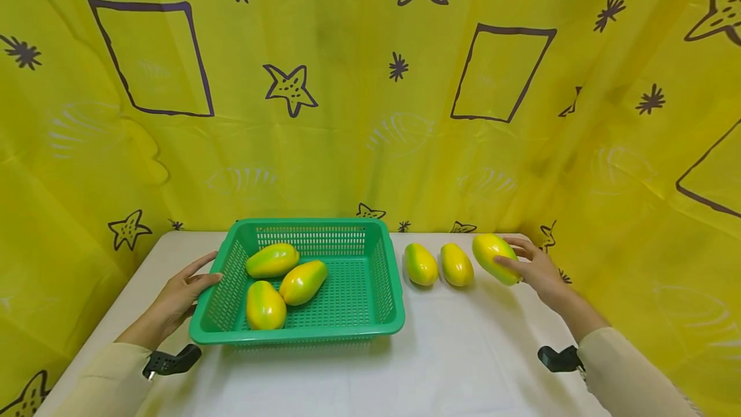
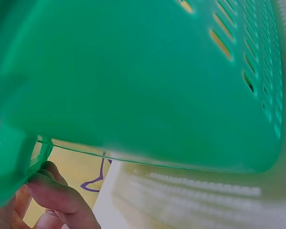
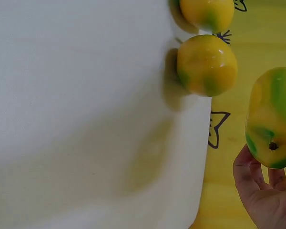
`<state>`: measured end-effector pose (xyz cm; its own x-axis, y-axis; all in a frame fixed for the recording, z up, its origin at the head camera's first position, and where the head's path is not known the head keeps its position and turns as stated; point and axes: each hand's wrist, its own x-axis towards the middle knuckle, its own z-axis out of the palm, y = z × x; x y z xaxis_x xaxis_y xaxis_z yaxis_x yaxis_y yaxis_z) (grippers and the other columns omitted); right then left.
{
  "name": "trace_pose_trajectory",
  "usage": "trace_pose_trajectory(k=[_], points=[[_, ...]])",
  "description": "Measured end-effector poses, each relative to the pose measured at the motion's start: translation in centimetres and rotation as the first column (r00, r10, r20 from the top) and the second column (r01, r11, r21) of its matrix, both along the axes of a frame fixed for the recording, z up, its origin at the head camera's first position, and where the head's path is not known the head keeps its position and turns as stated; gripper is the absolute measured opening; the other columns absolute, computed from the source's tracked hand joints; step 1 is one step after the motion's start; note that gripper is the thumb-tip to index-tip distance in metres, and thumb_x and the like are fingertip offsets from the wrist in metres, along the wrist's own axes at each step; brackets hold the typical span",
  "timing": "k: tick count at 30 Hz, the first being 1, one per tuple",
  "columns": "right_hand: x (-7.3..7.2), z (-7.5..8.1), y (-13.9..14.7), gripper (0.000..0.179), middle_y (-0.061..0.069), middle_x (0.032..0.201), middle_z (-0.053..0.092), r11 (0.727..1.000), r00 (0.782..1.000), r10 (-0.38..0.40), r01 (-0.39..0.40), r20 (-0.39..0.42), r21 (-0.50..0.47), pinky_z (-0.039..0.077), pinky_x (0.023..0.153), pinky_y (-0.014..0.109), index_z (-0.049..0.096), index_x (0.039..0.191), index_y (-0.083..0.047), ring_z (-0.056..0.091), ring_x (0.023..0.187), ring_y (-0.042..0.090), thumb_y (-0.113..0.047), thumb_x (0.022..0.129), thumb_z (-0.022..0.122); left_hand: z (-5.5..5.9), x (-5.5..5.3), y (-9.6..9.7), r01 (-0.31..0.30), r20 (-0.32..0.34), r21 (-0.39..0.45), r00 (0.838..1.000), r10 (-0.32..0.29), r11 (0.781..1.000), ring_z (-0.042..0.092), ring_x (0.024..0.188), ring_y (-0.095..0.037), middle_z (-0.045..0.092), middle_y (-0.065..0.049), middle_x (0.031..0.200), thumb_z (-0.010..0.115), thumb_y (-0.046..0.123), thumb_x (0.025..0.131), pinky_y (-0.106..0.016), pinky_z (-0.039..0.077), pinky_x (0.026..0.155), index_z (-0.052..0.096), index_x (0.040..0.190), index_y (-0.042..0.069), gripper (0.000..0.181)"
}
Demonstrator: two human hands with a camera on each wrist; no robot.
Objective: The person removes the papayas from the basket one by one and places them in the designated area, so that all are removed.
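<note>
My right hand [image 1: 538,270] holds a yellow-green papaya [image 1: 495,258] above the right end of the table, thumb on the near side and fingers behind. In the right wrist view, the papaya [image 3: 274,117] shows its dark stem spot, and its shadow falls on the cloth. A green plastic basket [image 1: 301,334] stands left of centre, its left rim gripped by my left hand [image 1: 181,295]. Close up, the left fingers [image 2: 62,195] curl at the rim of the basket [image 2: 133,86]. Three papayas [image 1: 303,282] lie in the basket's left half.
Two more papayas, one [image 1: 421,264] nearer the basket and another [image 1: 457,265] beside it, lie on the white-covered table [image 1: 451,352]. A yellow patterned curtain [image 1: 347,147] hangs behind the table and along both sides.
</note>
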<state>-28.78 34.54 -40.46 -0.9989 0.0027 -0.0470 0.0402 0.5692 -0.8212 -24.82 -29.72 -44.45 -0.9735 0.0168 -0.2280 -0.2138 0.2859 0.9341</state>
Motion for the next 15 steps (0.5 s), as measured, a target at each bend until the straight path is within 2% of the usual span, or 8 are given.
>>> trace_pose_trajectory(k=[6, 12, 15], points=[[-0.4, -1.7, 0.6, 0.08, 0.031, 0.152, 0.027, 0.998, 0.998, -0.054, 0.055, 0.035, -0.012, 0.049, 0.079, 0.024, 0.032, 0.151, -0.004, 0.038, 0.129, 0.045, -0.046, 0.093, 0.065, 0.0, 0.1, 0.0, 0.001, -0.007, 0.008, 1.0, -0.001, 1.0, 0.065, 0.091, -0.009, 0.057, -0.02, 0.128, 0.058, 0.035, 0.1, -0.035, 0.058, 0.081, 0.011, 0.159, 0.01, 0.079], [-0.6, -3.3, 0.7, 0.084, 0.031, 0.153, 0.026, 0.995, 0.993, -0.096, 0.095, 0.069, 0.015, 0.047, 0.093, 0.042, 0.03, 0.153, -0.005, 0.034, 0.133, 0.046, -0.05, 0.092, 0.064, 0.0, 0.0, 0.0, -0.002, -0.008, 0.0, 1.0, 0.002, 1.0, 0.064, 0.091, -0.01, 0.058, -0.018, 0.127, 0.058, 0.035, 0.099, -0.035, 0.057, 0.081, 0.013, 0.159, 0.011, 0.078], [-0.7, -3.9, 0.5, 0.084, 0.03, 0.153, 0.026, 0.994, 0.991, -0.109, 0.109, 0.08, 0.004, 0.044, 0.097, 0.046, 0.029, 0.153, -0.005, 0.033, 0.134, 0.046, -0.05, 0.091, 0.066, -0.1, -0.1, 0.0, -0.006, -0.002, -0.003, 1.0, 0.006, 1.0, 0.064, 0.092, -0.01, 0.059, -0.017, 0.126, 0.058, 0.035, 0.099, -0.036, 0.057, 0.081, 0.013, 0.159, 0.011, 0.078]])
